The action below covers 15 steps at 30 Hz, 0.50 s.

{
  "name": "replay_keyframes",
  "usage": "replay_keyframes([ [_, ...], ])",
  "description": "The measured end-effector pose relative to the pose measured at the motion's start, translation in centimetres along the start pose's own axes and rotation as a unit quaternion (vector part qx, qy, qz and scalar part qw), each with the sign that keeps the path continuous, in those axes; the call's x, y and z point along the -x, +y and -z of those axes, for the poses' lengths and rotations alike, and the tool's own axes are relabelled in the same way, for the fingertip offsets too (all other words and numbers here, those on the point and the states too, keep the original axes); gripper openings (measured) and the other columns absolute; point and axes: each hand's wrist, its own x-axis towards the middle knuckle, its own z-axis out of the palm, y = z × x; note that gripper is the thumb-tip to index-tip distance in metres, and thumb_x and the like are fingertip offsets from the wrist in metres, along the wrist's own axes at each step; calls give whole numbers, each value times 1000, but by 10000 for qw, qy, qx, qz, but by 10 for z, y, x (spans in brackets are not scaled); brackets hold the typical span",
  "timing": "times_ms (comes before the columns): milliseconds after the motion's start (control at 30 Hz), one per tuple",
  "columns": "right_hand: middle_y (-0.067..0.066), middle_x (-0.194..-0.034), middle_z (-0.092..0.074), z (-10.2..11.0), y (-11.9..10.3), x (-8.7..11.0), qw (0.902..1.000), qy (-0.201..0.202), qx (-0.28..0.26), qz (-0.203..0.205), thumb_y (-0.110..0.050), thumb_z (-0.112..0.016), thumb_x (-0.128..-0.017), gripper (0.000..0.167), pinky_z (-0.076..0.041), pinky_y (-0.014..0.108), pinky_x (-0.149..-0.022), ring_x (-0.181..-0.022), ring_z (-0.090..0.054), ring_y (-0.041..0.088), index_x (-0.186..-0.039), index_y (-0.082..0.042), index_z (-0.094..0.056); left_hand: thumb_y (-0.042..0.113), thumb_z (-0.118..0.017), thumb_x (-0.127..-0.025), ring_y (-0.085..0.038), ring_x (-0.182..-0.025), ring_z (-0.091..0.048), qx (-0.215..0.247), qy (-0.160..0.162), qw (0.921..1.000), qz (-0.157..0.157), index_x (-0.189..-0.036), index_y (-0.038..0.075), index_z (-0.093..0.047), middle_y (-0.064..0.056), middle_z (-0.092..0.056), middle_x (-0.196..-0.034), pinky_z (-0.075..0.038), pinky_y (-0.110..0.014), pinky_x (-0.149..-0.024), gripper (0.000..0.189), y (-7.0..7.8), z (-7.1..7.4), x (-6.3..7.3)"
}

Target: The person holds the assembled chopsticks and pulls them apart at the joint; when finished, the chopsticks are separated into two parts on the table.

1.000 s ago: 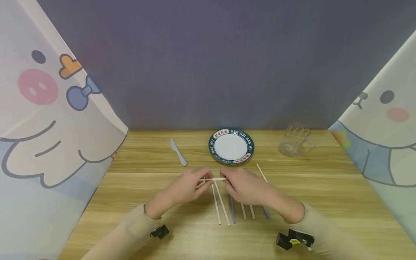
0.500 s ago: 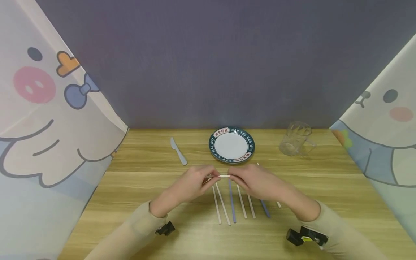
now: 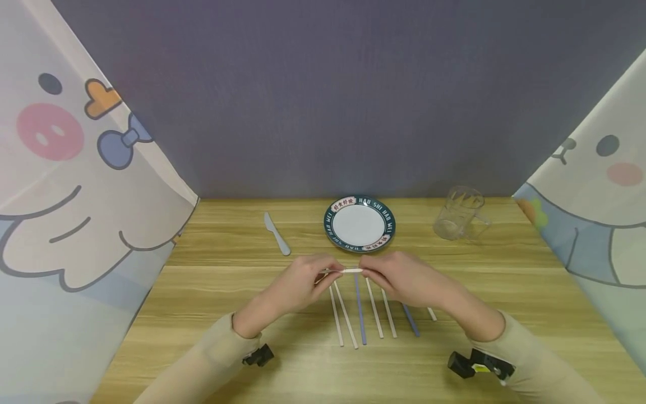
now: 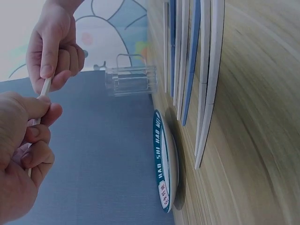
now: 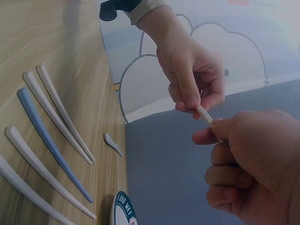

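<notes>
A white chopstick [image 3: 353,270] is held crosswise above the table between both hands. My left hand [image 3: 305,283] pinches it on the left, and in the left wrist view its thin end runs on through the curled fingers. The thumb and forefinger of my right hand [image 3: 406,276] pinch the other end, a short gap away, with the other fingers folded in the right wrist view. Below lie several chopsticks side by side: white ones such as this one [image 3: 346,315], a blue chopstick [image 3: 360,314] and another blue chopstick [image 3: 411,321]. My right forearm partly hides those on the right.
Beyond the hands sits a round plate [image 3: 335,238] with a dark green lettered rim. A light grey knife [image 3: 277,233] lies at its left, and a clear mug [image 3: 456,216] stands to its right. A dark partition [image 3: 323,112] rises behind the wooden table [image 3: 202,314].
Both hands have shifted a little to the right with the white chopstick still pinched between them. More of the chopsticks on the table now show beneath. Plate, knife and mug have stayed put.
</notes>
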Motion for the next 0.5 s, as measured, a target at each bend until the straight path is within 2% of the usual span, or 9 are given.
replay_keyframes([
  [167,-16,-68,-42,0,3,2,10000,-33,-70,51,-16,-59,-109,18,-38,16,-52,-57,-33,-7,-92,-21,-59,6,-74,-99,-9,-76,-68,18,-107,9999,48,-103,4,-75,-6,-80,-96,-55,-12,-69,5,-1,0,-1],
  [333,-16,-67,-41,1,5,4,9997,-110,-188,100,-15,-58,-110,18,-38,15,-51,-56,-32,-8,-93,-22,-60,5,-72,-99,-9,-81,-72,84,-324,9994,5,-103,5,-76,-6,-81,-99,-58,-13,-74,5,-2,3,-3],
  [500,-16,-66,-39,2,7,4,9994,-179,-263,125,-14,-57,-110,18,-37,16,-50,-56,-30,-8,-93,-22,-59,6,-71,-101,-7,-81,-70,126,-562,9983,69,-103,7,-76,-4,-80,-99,-57,-14,-74,6,-1,8,-7],
])
